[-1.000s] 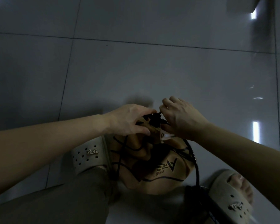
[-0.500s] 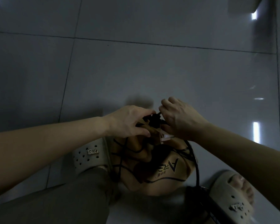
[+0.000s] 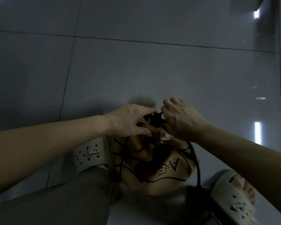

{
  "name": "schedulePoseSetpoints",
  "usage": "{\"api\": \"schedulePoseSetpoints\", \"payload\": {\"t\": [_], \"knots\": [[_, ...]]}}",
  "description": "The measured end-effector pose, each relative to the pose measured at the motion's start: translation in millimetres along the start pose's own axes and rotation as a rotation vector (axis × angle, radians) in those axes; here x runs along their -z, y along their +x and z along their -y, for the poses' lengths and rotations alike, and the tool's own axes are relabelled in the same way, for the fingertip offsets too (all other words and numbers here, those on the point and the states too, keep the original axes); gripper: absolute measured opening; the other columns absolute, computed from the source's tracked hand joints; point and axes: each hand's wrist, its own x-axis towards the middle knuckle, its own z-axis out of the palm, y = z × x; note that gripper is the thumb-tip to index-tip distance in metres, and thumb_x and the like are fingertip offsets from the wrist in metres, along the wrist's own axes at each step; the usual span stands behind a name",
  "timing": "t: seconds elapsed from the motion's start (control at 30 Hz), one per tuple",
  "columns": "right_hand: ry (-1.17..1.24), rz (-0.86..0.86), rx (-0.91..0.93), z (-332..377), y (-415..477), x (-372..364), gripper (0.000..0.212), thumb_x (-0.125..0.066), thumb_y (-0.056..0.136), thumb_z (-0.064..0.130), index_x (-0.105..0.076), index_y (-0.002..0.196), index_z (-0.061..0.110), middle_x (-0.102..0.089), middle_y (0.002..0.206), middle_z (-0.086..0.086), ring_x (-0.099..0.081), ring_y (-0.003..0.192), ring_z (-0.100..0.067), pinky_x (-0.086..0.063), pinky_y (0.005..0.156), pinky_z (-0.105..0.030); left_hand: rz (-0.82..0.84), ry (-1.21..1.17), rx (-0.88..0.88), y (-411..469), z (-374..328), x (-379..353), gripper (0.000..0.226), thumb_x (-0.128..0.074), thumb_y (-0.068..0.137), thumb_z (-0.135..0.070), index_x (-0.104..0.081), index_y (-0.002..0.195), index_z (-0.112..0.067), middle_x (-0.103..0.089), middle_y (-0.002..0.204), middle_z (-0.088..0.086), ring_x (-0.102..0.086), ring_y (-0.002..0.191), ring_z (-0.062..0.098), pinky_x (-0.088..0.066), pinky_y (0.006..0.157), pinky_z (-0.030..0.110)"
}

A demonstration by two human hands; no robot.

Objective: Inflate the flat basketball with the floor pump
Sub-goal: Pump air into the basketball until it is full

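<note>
On tiled floor (image 3: 136,70), between slippers (image 3: 89,157), flat basketball (image 3: 165,169) lies crumpled. Left hand (image 3: 128,120) clenches its top fold; right hand (image 3: 183,119) pinches black pump nozzle (image 3: 156,118) there. Hands barely shifted in last second: nozzle apparently unseated, pumping not begun.

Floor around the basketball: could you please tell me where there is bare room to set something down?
Bare: the tiled floor beyond the left hand and right hand, and the patch left of the left sandal. Crowded: between that and the right sandal, where the basketball and pump hose lie.
</note>
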Motion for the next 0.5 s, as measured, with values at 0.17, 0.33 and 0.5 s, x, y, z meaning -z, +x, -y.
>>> {"api": "schedulePoseSetpoints", "payload": {"t": [0.17,0.33,0.5], "knots": [[0.002,0.018,0.007,0.5,1.1,-1.1,0.038,-0.053,0.088,0.043,-0.064,0.095,0.008,-0.056,0.092,-0.009,-0.046,0.078,-0.022,-0.04,0.066,-0.034,0.0,0.011,-0.001,1.0,1.3,0.6,0.078,-0.074,0.083,-0.054,-0.047,0.147,-0.018,-0.063,0.129,-0.007,-0.056,0.112,0.003,-0.044,0.094,0.021],[0.023,0.048,0.009,-0.2,2.0,-1.5,0.044,-0.042,0.09,0.047,-0.064,0.098,0.009,-0.056,0.093,-0.009,-0.047,0.078,-0.023,-0.043,0.066,-0.035,0.006,0.0,0.007,0.2,1.2,0.7,0.076,-0.074,0.083,-0.053,-0.047,0.146,-0.019,-0.063,0.13,-0.007,-0.055,0.111,0.001,-0.045,0.094,0.022],[0.052,0.072,-0.002,2.5,0.7,-2.1,0.056,-0.028,0.087,0.053,-0.063,0.096,0.01,-0.056,0.09,-0.009,-0.046,0.077,-0.023,-0.034,0.064,-0.032,0.006,0.007,0.019,1.4,-0.3,0.6,0.078,-0.076,0.082,-0.05,-0.047,0.146,-0.017,-0.062,0.133,-0.002,-0.058,0.117,0.01,-0.047,0.098,0.027]]}}
